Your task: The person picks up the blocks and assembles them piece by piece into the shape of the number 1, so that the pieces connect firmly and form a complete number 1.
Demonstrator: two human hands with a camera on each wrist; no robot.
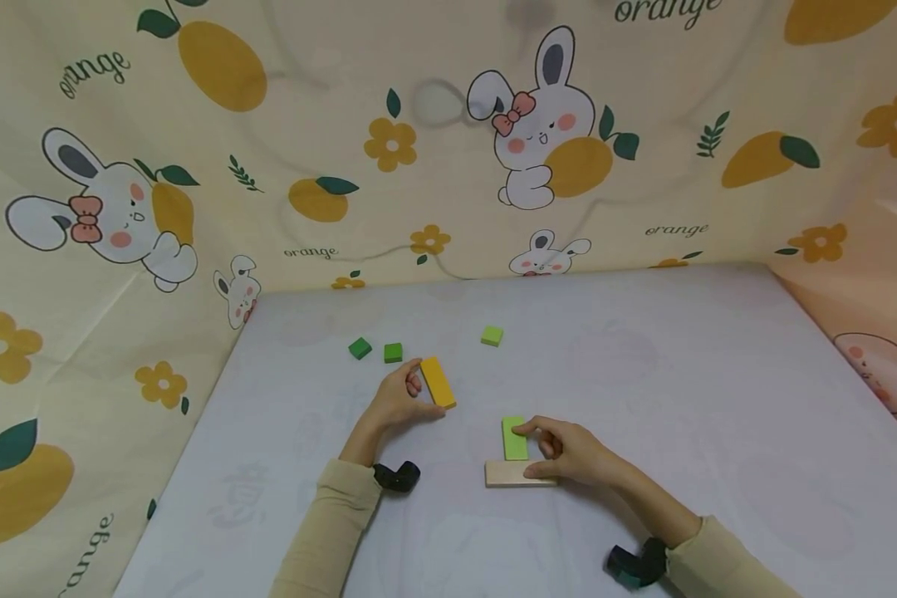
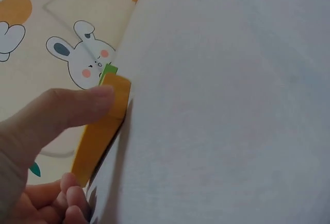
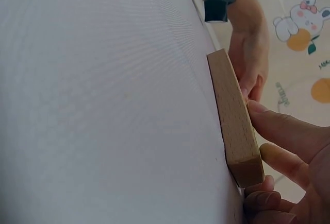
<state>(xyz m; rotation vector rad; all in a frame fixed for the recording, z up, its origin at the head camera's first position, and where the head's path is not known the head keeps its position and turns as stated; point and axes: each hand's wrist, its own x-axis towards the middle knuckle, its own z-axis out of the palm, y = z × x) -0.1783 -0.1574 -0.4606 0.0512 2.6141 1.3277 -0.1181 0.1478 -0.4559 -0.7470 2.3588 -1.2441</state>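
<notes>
My left hand (image 1: 396, 397) holds an orange rectangular block (image 1: 438, 382) by its ends, thumb at the near end and a finger at the far one. In the left wrist view the thumb lies over one end of the block. Nearer the front, a light green rectangular block (image 1: 514, 440) lies end-on against the long side of a plain wooden block (image 1: 504, 474), the two forming a T. My right hand (image 1: 579, 453) spans both, index fingertip on the green block and thumb on the wooden one. From the right wrist, the wooden block hides the green one.
Two dark green small blocks, a left one (image 1: 360, 348) and a right one (image 1: 393, 353), lie beyond my left hand. A small light green block (image 1: 492, 335) sits farther back to the right. A patterned cloth (image 1: 448, 166) rises behind the white tabletop (image 1: 680, 374).
</notes>
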